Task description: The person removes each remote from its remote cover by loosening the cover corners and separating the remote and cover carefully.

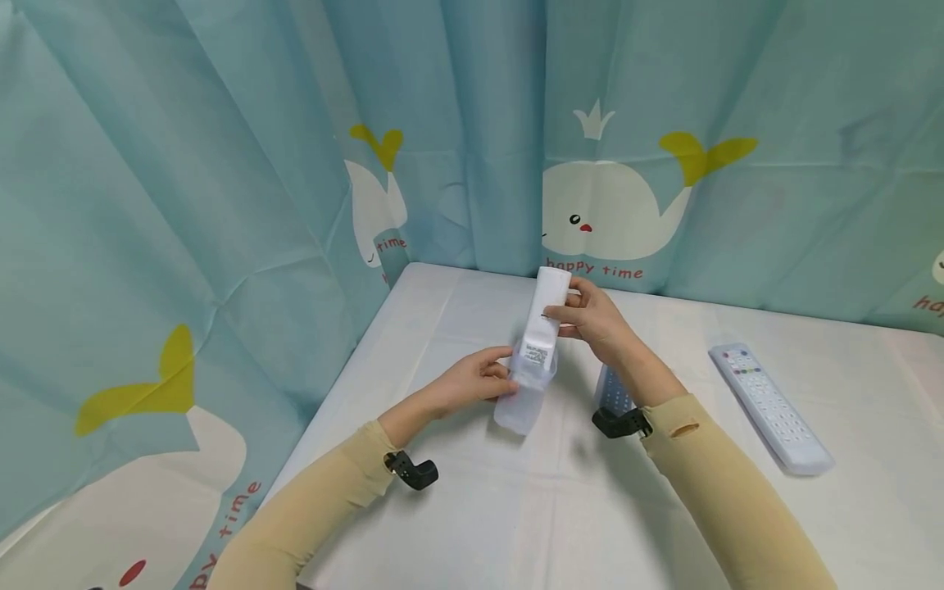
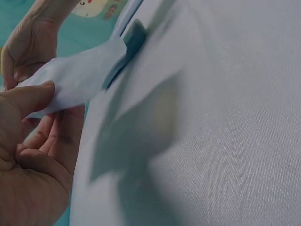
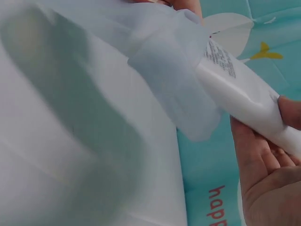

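Arms [image 1: 324, 496] forward, left grip [image 1: 472, 380] clamped on translucent cover [image 1: 520, 410], right grip [image 1: 593, 321] on white remote [image 1: 546, 299].

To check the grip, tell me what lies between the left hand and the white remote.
The cover, pinched by the left hand; the head view shows it.
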The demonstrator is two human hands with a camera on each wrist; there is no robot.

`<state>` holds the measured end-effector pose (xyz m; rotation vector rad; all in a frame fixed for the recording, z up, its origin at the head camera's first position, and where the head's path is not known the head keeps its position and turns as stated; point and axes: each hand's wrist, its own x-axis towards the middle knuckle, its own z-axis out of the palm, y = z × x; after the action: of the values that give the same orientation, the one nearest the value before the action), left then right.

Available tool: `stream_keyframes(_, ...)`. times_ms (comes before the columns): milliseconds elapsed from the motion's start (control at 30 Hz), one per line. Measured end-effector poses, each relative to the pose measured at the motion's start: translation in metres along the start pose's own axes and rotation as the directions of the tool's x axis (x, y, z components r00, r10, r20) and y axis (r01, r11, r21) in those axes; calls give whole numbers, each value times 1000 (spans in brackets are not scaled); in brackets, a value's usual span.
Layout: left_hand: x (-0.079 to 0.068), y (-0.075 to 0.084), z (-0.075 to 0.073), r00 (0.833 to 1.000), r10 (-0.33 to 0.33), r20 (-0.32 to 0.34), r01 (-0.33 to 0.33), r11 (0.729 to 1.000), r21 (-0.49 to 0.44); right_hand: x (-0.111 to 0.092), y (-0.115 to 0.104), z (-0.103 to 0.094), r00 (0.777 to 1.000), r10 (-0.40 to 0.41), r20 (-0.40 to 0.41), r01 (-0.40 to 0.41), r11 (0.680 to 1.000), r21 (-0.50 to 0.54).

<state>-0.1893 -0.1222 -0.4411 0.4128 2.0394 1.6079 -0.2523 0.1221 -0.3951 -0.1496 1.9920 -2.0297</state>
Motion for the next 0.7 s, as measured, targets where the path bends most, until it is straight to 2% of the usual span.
stream_keyframes(200,2,-4,1,998,39,54,-41,998,50,1,4,-2,1000,-2,-16,2,1000,25)
stream_keyframes(700,1,-7,-1,981,-16,195,12,1000,22,4,8,-3,1000,-12,-24,13,999,39)
